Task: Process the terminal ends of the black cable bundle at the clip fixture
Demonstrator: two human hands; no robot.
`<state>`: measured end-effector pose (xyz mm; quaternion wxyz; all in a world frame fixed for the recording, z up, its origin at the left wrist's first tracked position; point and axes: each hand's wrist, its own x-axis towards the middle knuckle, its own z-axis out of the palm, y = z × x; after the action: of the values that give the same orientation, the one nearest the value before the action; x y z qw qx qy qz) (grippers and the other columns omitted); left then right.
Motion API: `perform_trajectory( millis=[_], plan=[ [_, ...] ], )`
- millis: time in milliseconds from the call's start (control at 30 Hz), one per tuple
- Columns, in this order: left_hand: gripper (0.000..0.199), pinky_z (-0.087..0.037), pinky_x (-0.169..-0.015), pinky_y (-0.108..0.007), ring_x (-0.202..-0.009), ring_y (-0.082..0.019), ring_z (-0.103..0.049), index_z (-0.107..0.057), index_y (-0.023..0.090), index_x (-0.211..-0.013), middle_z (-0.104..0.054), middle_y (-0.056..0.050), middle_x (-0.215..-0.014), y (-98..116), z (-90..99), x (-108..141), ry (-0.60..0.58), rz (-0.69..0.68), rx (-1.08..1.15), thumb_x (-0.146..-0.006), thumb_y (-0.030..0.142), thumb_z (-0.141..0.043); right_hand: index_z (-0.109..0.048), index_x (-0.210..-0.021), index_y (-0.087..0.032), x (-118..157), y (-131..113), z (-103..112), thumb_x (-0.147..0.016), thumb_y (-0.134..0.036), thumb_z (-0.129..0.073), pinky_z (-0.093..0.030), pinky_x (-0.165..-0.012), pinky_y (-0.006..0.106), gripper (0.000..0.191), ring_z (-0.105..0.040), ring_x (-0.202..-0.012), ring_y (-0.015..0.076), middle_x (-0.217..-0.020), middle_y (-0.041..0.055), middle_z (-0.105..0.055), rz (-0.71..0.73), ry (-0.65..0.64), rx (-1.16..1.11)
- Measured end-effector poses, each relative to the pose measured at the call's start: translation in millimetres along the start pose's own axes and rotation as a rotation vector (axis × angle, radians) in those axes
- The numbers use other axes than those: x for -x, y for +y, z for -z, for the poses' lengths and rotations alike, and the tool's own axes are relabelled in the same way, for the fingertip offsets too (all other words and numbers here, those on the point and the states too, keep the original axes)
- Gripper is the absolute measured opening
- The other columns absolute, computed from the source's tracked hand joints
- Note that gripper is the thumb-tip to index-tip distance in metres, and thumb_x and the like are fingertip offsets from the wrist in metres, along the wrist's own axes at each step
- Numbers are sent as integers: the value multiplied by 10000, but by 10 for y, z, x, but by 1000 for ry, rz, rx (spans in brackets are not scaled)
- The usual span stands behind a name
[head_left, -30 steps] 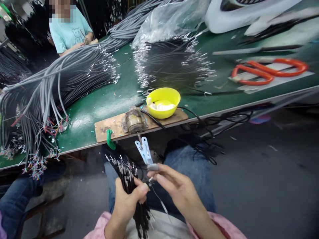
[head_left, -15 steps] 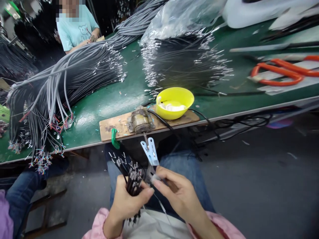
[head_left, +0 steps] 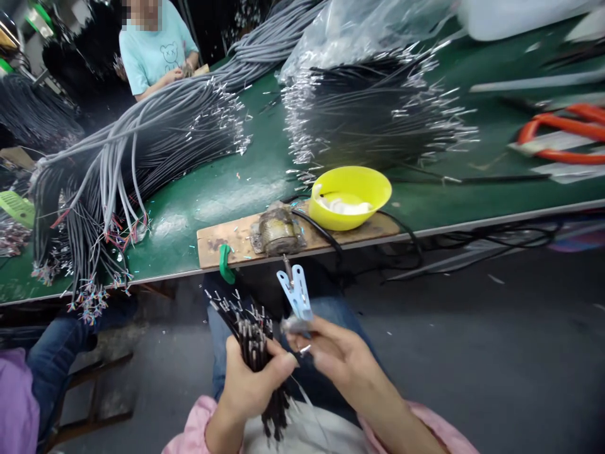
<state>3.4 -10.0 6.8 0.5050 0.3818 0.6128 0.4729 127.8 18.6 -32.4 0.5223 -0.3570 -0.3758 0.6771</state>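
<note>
My left hand (head_left: 258,381) is closed round a bundle of thin black cables (head_left: 253,343), their silvery tips pointing up and away from me. Close beside it, my right hand (head_left: 343,356) is bent with thumb and fingers drawn together. A small shiny tip shows at those fingers, but what they hold is blurred. Just beyond them hangs a light blue clothespin (head_left: 297,293), attached at the shaft of a small motor (head_left: 278,232). A blurred grey piece (head_left: 295,325) sits between the clothespin and my right fingertips. A thin pale strand runs down below the hands.
The motor sits on a wooden board (head_left: 212,243) at the table edge, with a green clamp (head_left: 225,265) and a yellow bowl (head_left: 350,217). Grey cables (head_left: 118,132), black wires (head_left: 359,116) and orange-handled scissors (head_left: 562,154) lie on the green table. Across it sits a person (head_left: 155,57).
My right hand has drawn slightly away from the cable bundle, and a shiny tip now shows at its fingers. My left hand keeps its hold. The whole view has shifted a little.
</note>
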Motion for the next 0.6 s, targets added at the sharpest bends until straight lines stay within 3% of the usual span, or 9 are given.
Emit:
perform_trajectory(
  millis=[67,200,300,433,533,600],
  plan=[
    [416,-402,-402,-211,-394,-71,-408,-497,156,-484,-459,35,-434,3,-28,-22,6,3,10,-583,478,-742,-677,-635,-201,16,-17,-9,-695,-397,-715,-429,-528,278,208,-552,-582,175,-624,42,-614,143,-11,153],
    [463,-356,-370,-192,-365,-53,-378,-453,163,-463,-429,49,-409,-14,-65,-61,29,49,23,-581,507,-740,-600,-555,-201,26,11,-29,-770,-345,-655,-374,-496,269,264,-486,-535,158,-563,15,-531,296,133,281],
    [410,-388,-400,-201,-380,-60,-401,-510,152,-490,-459,46,-422,-22,-74,-60,17,26,104,-570,460,-768,-598,-618,-196,25,84,-45,-759,-450,-645,-390,-520,263,295,-483,-572,154,-624,11,-506,129,38,76],
    [343,-518,-609,-281,-544,-142,-578,-608,163,-571,-621,-5,-553,22,-66,-38,49,-9,138,-525,436,-809,-587,-648,-195,5,141,-73,-628,-550,-711,-401,-538,266,377,-451,-560,138,-611,-14,-454,-190,-117,-352],
    [337,-536,-649,-320,-606,-186,-621,-638,179,-579,-660,-35,-596,29,-34,-38,-4,-14,86,-542,478,-789,-557,-532,-176,-53,64,-77,-518,-518,-780,-363,-526,261,409,-404,-539,127,-552,-28,-402,-336,-174,-430],
    [320,-530,-636,-327,-595,-188,-612,-655,183,-554,-650,-43,-592,1,0,-42,-58,-49,25,-576,482,-767,-547,-489,-172,-122,-31,-66,-489,-472,-803,-333,-503,255,395,-367,-512,115,-514,-37,-389,-362,-139,-366]
  ],
)
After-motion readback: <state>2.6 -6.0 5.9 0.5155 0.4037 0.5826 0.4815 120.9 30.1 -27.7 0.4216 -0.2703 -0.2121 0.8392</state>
